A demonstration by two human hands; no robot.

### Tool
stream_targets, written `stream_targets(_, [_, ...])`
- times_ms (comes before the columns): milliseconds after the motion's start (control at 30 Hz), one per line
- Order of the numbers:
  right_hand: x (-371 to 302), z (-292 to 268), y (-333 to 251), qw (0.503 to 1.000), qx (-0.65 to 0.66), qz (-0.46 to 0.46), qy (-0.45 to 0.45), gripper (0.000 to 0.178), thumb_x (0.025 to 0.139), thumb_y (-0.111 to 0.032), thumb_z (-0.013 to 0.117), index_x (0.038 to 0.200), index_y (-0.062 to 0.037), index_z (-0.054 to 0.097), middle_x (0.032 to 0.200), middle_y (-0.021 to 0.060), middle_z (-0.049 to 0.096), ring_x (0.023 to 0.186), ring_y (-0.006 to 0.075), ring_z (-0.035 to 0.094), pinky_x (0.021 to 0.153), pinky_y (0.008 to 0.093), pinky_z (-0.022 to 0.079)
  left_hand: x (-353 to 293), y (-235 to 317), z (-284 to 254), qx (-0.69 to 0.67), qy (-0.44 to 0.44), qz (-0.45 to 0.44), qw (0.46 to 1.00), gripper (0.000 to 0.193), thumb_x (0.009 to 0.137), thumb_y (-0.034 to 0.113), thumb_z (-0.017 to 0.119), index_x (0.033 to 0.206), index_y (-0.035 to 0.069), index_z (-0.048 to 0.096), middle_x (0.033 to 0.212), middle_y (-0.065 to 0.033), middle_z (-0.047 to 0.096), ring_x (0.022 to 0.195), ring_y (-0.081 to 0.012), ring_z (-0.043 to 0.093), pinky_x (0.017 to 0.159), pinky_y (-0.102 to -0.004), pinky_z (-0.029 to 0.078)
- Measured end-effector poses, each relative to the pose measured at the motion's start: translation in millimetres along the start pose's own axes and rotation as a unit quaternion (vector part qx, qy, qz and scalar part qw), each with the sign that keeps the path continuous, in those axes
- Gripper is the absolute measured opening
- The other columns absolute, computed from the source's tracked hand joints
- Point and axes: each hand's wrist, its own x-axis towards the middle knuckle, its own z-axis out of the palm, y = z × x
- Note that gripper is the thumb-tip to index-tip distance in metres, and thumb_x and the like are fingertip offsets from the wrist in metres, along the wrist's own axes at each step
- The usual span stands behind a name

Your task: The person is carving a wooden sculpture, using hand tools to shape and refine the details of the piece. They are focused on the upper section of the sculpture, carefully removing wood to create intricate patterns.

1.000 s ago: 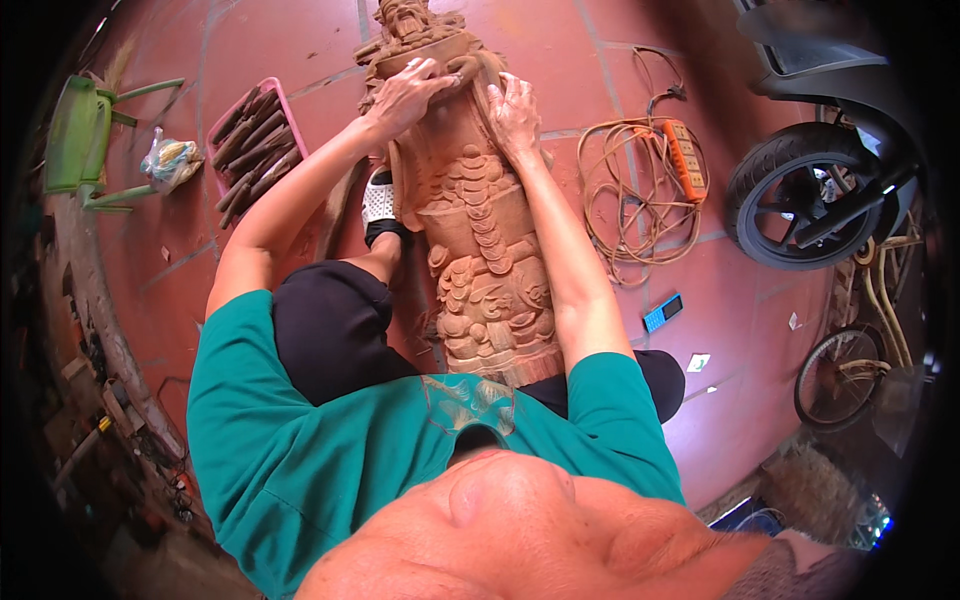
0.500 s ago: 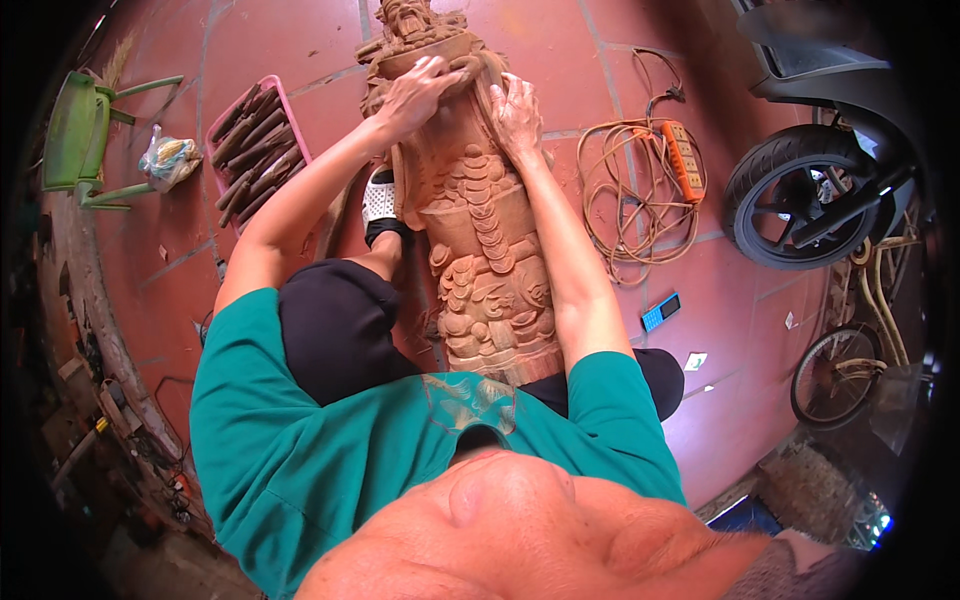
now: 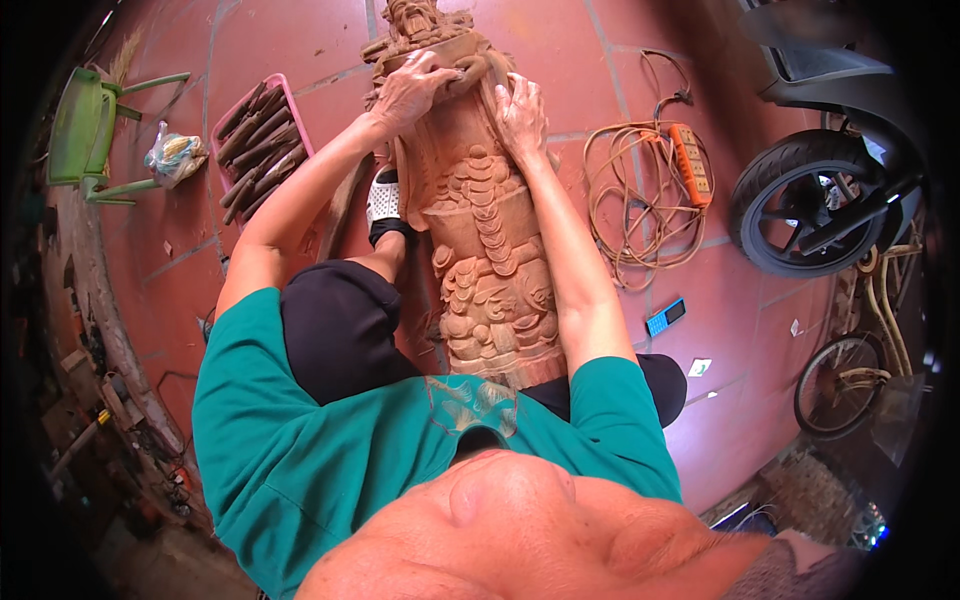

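A long carved wooden statue [image 3: 490,215] lies on the floor between my legs, its bearded head [image 3: 412,18] pointing away from me. My left hand [image 3: 408,92] rests on the carved folds just below the head. Its fingers are bent and pressed together against the wood; anything under them is hidden. On the statue's upper right edge lies my right hand [image 3: 521,115], fingers stretched out and slightly apart, holding nothing that shows. Coin-like discs and rounded relief cover the statue's lower half, which reaches toward my lap.
To the left are a pink tray [image 3: 300,125] of dark, stick-like tools, a tied plastic bag [image 3: 175,158] and a green chair [image 3: 82,125]. At right lie an orange power strip [image 3: 690,165] with coiled cord and a blue phone [image 3: 665,316], near a motorbike wheel [image 3: 808,202].
My left hand has shifted slightly left and toward me over the carving. The right hand keeps its place on the statue's edge. The whole view has moved a little.
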Motion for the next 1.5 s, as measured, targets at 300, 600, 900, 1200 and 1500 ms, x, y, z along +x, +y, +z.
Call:
stream_targets(300, [2,3,1,1.000,-0.013,-0.002,0.000,0.037,0.097,-0.036,0.054,0.128,-0.0160,0.052,0.127,0.0150,0.054,0.117,0.0392,0.055,0.090,0.0578,0.047,14,5,12,0.034,-0.016,-0.024,0.999,0.024,0.086,0.008,0.057,0.107,0.006,0.067,0.107,-0.0113,0.059,0.108,-0.0299,0.058,0.083,-0.0402,0.055])
stream_targets(600, [2,0,5,1.000,-0.016,-0.013,0.003,0.038,0.097,-0.035,0.054,0.129,-0.0137,0.051,0.126,0.0171,0.054,0.117,0.0402,0.054,0.090,0.0564,0.047,14,19,5,0.040,-0.075,-0.079,0.993,0.019,0.086,0.003,0.053,0.100,0.003,0.065,0.101,-0.0151,0.059,0.103,-0.0318,0.059,0.081,-0.0427,0.053])
stream_targets(900, [2,3,3,1.000,-0.005,-0.014,-0.002,0.038,0.097,-0.035,0.053,0.129,-0.0146,0.051,0.128,0.0179,0.053,0.115,0.0419,0.055,0.090,0.0568,0.047,16,15,17,0.018,-0.037,-0.105,0.994,0.012,0.085,0.002,0.054,0.094,0.002,0.062,0.094,-0.0170,0.061,0.096,-0.0349,0.061,0.083,-0.0443,0.051])
stream_targets(1200, [1,1,-2,1.000,-0.015,0.003,-0.011,0.039,0.097,-0.036,0.054,0.129,-0.0152,0.051,0.128,0.0164,0.053,0.115,0.0404,0.055,0.090,0.0568,0.047,26,24,14,0.020,-0.013,-0.124,0.992,0.012,0.084,0.002,0.054,0.093,0.000,0.062,0.097,-0.0195,0.062,0.098,-0.0366,0.062,0.081,-0.0445,0.052])
stream_targets(1500, [2,0,6,1.000,-0.028,-0.006,0.002,0.037,0.097,-0.037,0.053,0.128,-0.0153,0.053,0.126,0.0148,0.054,0.115,0.0391,0.056,0.089,0.0568,0.047,34,14,-13,0.004,-0.187,-0.140,0.972,0.008,0.081,0.004,0.060,0.084,0.000,0.067,0.094,-0.0201,0.067,0.096,-0.0362,0.064,0.082,-0.0447,0.050])
